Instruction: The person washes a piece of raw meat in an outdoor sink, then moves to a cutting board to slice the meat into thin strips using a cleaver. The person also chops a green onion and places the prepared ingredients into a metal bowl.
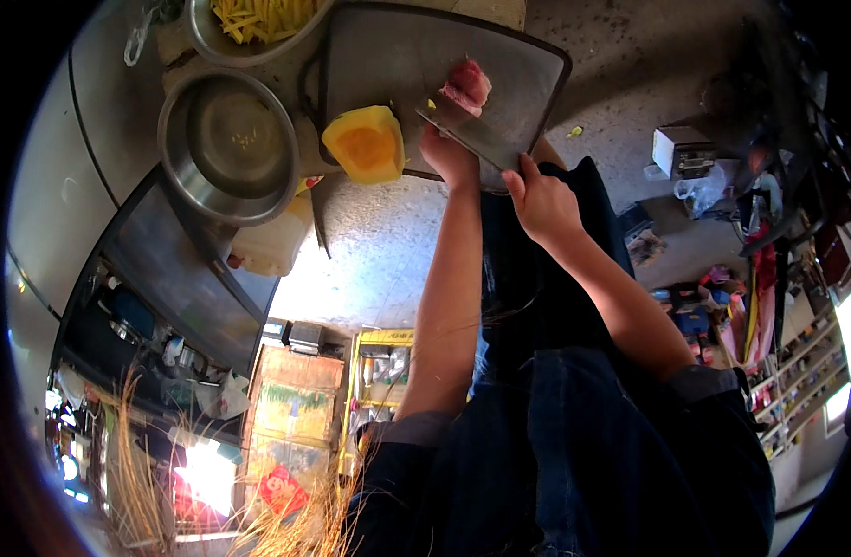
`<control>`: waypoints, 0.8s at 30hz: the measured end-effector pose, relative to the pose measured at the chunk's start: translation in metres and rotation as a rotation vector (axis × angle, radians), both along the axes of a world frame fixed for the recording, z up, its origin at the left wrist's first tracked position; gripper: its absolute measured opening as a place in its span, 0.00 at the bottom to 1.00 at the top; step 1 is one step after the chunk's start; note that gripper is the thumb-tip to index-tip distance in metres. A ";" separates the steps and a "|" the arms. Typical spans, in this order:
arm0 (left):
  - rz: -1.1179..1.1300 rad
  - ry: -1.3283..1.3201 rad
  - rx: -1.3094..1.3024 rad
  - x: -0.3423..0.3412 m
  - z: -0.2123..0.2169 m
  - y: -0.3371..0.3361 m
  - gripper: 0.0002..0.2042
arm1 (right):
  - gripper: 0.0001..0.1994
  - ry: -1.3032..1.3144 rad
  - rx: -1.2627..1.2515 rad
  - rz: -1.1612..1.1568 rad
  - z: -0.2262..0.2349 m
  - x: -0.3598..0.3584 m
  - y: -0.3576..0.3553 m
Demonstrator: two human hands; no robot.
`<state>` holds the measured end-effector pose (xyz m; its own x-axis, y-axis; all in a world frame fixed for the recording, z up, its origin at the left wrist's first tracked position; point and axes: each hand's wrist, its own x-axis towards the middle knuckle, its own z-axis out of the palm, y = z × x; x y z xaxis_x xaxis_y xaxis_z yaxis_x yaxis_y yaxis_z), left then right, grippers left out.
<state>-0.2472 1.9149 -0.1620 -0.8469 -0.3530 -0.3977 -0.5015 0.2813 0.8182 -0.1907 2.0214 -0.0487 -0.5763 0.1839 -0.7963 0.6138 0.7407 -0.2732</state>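
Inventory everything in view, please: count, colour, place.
Chopping board: 1, dark grey, top centre
Raw meat piece: 1, pink, on the board
Pumpkin piece: 1, yellow and orange, board's lower left corner
Kitchen knife: 1, grey, below the meat
Metal bowl: 1, silver, top left
Cut strips: many, yellow, in that bowl
Metal basin: 1, silver, left of the board
Plastic jug: 1, whitish, below the basin
Box: 1, white, right side
Plastic bag: 1, translucent, below the box
Rack: 1, yellow, lower left of centre
Thin strands: many, golden, lower left
Clutter: uncounted, mixed colours, both sides
Left hand: 1, bare, beside the blade
Right hand: 1, bare, on the knife handle
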 end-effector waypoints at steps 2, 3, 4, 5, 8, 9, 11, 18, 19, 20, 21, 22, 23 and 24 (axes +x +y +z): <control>-0.041 -0.026 -0.048 -0.001 0.000 -0.001 0.14 | 0.28 0.006 0.003 -0.004 -0.004 -0.001 -0.002; -0.063 -0.039 -0.073 0.000 -0.002 -0.002 0.14 | 0.28 0.012 -0.002 -0.014 -0.007 -0.002 -0.004; -0.032 -0.032 -0.025 0.001 -0.003 -0.002 0.14 | 0.29 0.017 -0.006 -0.024 -0.008 -0.003 -0.004; -0.002 -0.025 0.023 0.002 -0.005 -0.003 0.14 | 0.29 0.015 -0.002 -0.016 -0.010 -0.007 -0.006; 0.032 -0.080 0.087 0.003 -0.007 -0.005 0.15 | 0.30 0.005 0.015 -0.005 -0.014 -0.019 -0.012; 0.033 -0.109 0.092 0.002 -0.005 -0.006 0.16 | 0.30 0.004 0.020 -0.011 -0.017 -0.020 -0.015; 0.013 -0.104 0.090 0.002 -0.003 -0.004 0.16 | 0.30 0.004 0.014 -0.033 -0.022 -0.024 -0.017; -0.011 -0.051 0.132 0.000 -0.010 -0.007 0.18 | 0.34 0.095 -0.040 -0.073 -0.056 -0.055 -0.022; 0.008 -0.023 0.134 -0.001 -0.011 -0.005 0.19 | 0.36 0.125 -0.057 -0.080 -0.062 -0.057 -0.023; -0.012 -0.040 0.104 0.002 -0.010 -0.003 0.19 | 0.36 0.127 -0.065 -0.082 -0.065 -0.054 -0.021; -0.027 -0.060 0.070 0.005 -0.005 -0.002 0.18 | 0.37 0.127 -0.079 -0.078 -0.066 -0.049 -0.016; -0.041 -0.081 0.036 0.005 -0.003 -0.002 0.18 | 0.37 0.125 -0.091 -0.075 -0.070 -0.046 -0.014; -0.042 -0.091 0.012 0.000 -0.003 -0.003 0.19 | 0.38 0.170 -0.085 -0.080 -0.075 -0.045 -0.015; -0.009 -0.093 0.052 0.003 -0.006 -0.004 0.19 | 0.36 0.165 -0.064 -0.078 -0.076 -0.044 -0.019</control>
